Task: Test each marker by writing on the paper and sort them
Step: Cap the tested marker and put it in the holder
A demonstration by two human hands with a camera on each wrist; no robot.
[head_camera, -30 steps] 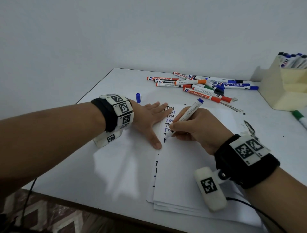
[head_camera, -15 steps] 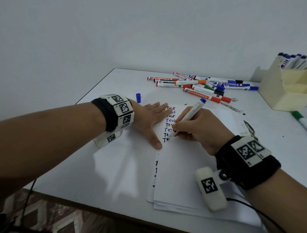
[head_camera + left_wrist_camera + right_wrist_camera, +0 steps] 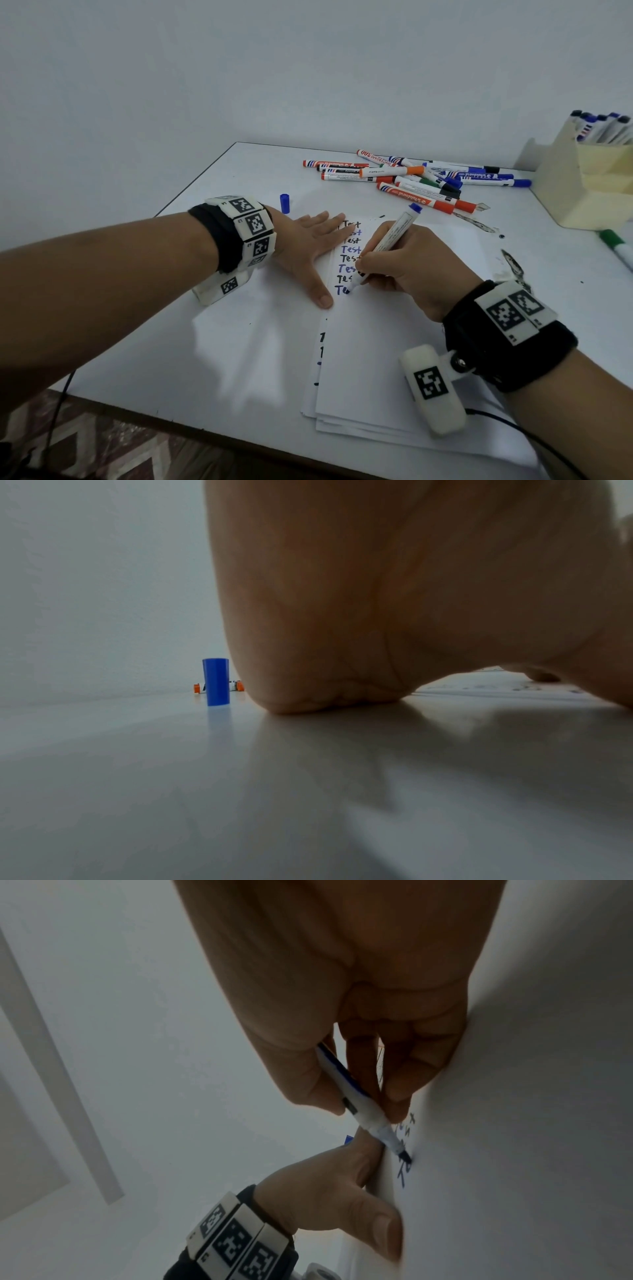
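Pinched low on its barrel, the blue marker (image 3: 390, 245) rides in the right hand's (image 3: 407, 270) grip, tip on the paper (image 3: 376, 342) mid-word; the left hand (image 3: 308, 246) lies spread flat at nine o'clock, steadying the sheet on the counter (image 3: 239, 342).

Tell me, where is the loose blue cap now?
In the head view, the blue cap stands upright on the table, just beyond the left hand.

- The right hand (image 3: 342, 1015) pinches a blue whiteboard marker (image 3: 363, 1107) — tip touching the paper (image 3: 514, 1150) beside blue handwriting (image 3: 404, 1173).
- The left hand (image 3: 325, 1191) lies flat — thumb on the paper's edge.
- A tagged wristband (image 3: 236, 1240) circles the left wrist.
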